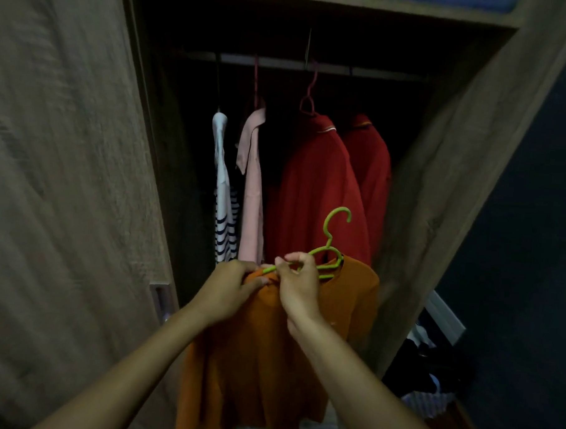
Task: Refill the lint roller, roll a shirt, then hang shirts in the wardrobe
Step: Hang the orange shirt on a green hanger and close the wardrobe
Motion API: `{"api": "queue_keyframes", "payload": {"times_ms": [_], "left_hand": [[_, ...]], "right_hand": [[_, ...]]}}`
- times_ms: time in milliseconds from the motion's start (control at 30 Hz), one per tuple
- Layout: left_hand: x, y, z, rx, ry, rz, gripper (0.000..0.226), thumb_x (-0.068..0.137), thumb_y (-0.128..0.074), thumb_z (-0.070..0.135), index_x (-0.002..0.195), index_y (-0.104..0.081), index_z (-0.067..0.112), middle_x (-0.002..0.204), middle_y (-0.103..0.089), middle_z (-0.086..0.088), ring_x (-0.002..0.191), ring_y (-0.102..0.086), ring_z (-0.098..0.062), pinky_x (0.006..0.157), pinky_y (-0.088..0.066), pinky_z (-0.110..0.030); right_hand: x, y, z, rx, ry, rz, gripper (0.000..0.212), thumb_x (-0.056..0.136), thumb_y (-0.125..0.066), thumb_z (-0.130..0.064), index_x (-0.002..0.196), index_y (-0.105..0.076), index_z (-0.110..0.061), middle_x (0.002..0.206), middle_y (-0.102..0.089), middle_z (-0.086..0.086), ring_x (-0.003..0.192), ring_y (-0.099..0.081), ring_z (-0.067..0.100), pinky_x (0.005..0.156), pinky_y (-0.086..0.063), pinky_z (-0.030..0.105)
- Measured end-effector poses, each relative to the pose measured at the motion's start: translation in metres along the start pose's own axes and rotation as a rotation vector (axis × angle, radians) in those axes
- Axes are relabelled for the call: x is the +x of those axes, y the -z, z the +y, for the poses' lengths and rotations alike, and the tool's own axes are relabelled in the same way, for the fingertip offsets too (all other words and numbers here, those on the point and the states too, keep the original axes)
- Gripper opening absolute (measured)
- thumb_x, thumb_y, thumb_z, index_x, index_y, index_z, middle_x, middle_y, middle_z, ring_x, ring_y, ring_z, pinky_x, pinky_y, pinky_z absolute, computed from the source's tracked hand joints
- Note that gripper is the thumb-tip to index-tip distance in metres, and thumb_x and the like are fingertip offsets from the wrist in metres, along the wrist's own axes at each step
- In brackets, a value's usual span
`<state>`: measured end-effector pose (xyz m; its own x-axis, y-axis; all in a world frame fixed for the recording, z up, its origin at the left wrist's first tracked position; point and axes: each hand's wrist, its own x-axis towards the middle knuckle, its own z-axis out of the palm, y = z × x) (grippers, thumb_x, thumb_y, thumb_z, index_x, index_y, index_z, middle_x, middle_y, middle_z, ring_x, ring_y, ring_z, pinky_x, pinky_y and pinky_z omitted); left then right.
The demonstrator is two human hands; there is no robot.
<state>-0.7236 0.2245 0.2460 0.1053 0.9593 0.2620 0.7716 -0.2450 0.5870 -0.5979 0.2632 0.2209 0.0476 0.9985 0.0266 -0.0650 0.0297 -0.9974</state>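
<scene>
An orange shirt [269, 359] hangs in front of me, half on a green plastic hanger [331, 236]. One end of the hanger is inside the collar on the right; the left arm sticks out bare. My left hand [229, 290] grips the shirt's left shoulder fabric. My right hand [300, 280] pinches the hanger's left arm just beside it. The hanger's hook points up, free of the wardrobe rail [282, 62]. The lint roller is not in view.
In the open wardrobe hang a white striped shirt [224, 192], a pink shirt [252, 180] and two red shirts [315, 189]. The wardrobe door [66, 172] stands at my left, the side panel [455, 176] at my right. Loose clothes [427, 376] lie low right.
</scene>
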Motion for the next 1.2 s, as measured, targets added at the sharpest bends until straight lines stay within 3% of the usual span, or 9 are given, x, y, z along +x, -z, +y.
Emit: {"api": "queue_keyframes", "payload": {"times_ms": [133,400,500,567,733,800,933,1033,1200], "left_hand": [[-0.004,-0.012,0.001,0.008,0.059,0.047,0.029,0.089,-0.064,0.032,0.062,-0.064,0.021,0.053,-0.055,0.005,0.054,-0.053,-0.003,0.051,-0.036,-0.017],[-0.026,-0.008,0.004,-0.16,0.049,-0.158,0.029,0.097,-0.045,0.04,0.089,-0.067,0.022,0.078,-0.068,-0.008,0.07,-0.064,-0.017,0.065,-0.049,-0.031],[-0.03,-0.018,0.017,-0.081,0.016,-0.067,0.024,0.101,-0.037,0.036,0.084,-0.052,0.026,0.071,-0.059,0.002,0.062,-0.056,-0.007,0.057,-0.042,-0.015],[-0.031,-0.03,0.025,-0.052,0.009,0.021,0.022,0.102,-0.034,0.033,0.086,-0.047,0.024,0.071,-0.055,0.006,0.061,-0.052,-0.003,0.057,-0.04,-0.016],[-0.041,-0.052,0.02,-0.005,-0.077,0.061,0.023,0.099,-0.039,0.039,0.093,-0.052,0.021,0.079,-0.056,0.007,0.072,-0.053,-0.005,0.068,-0.044,-0.028],[-0.048,-0.053,0.02,0.032,-0.15,-0.036,0.027,0.097,-0.037,0.05,0.093,-0.052,0.029,0.083,-0.056,0.012,0.079,-0.051,-0.003,0.074,-0.044,-0.028],[-0.049,-0.052,0.03,0.11,-0.248,-0.183,0.068,0.084,-0.01,0.076,0.126,-0.048,0.038,0.117,-0.053,0.021,0.11,-0.043,0.002,0.097,-0.032,-0.025],[-0.029,-0.046,0.042,0.062,-0.307,-0.073,0.073,0.085,-0.005,0.075,0.128,-0.05,0.037,0.122,-0.053,0.021,0.117,-0.042,0.002,0.101,-0.029,-0.024],[0.041,-0.037,0.071,0.187,-0.409,0.141,0.064,0.093,-0.017,0.06,0.139,-0.045,0.025,0.148,-0.04,0.006,0.141,-0.027,-0.012,0.115,-0.014,-0.032]], "right_hand": [[-0.008,0.007,0.001,-0.211,0.094,0.005,0.024,0.09,-0.061,-0.015,0.078,-0.044,-0.028,0.072,-0.063,-0.006,0.061,-0.062,0.0,0.059,-0.046,0.019],[-0.011,0.016,-0.007,-0.169,0.046,0.019,0.036,0.078,-0.065,-0.017,0.083,-0.04,-0.043,0.074,-0.074,0.005,0.075,-0.073,0.017,0.08,-0.057,0.049],[-0.01,0.014,-0.014,0.002,-0.042,0.104,0.046,0.077,-0.072,-0.013,0.111,-0.043,-0.025,0.08,-0.071,-0.001,0.077,-0.07,0.014,0.081,-0.057,0.037],[-0.013,0.013,-0.018,0.145,-0.114,0.129,0.057,0.079,-0.073,-0.005,0.129,-0.043,-0.004,0.082,-0.069,-0.002,0.071,-0.069,0.009,0.068,-0.056,0.024],[-0.021,0.029,-0.024,0.032,-0.133,0.126,0.024,0.084,-0.064,0.002,0.107,-0.058,0.0,0.082,-0.069,0.005,0.052,-0.059,-0.002,0.046,-0.044,0.01],[-0.024,0.04,-0.026,-0.039,-0.092,0.174,0.014,0.087,-0.062,-0.001,0.097,-0.062,-0.01,0.085,-0.069,0.002,0.062,-0.062,0.001,0.055,-0.048,0.011],[-0.035,0.068,-0.04,-0.133,-0.057,0.26,0.028,0.085,-0.052,-0.003,0.103,-0.064,-0.021,0.099,-0.07,0.005,0.089,-0.067,0.022,0.086,-0.056,0.039],[-0.042,0.097,-0.064,-0.155,-0.037,0.212,0.034,0.086,-0.048,-0.006,0.112,-0.059,-0.025,0.105,-0.066,0.007,0.093,-0.066,0.024,0.083,-0.057,0.044],[-0.042,0.149,-0.107,-0.428,0.068,0.16,0.056,0.095,-0.05,-0.007,0.145,-0.034,-0.028,0.102,-0.059,-0.018,0.094,-0.062,0.006,0.086,-0.054,0.029]]}}
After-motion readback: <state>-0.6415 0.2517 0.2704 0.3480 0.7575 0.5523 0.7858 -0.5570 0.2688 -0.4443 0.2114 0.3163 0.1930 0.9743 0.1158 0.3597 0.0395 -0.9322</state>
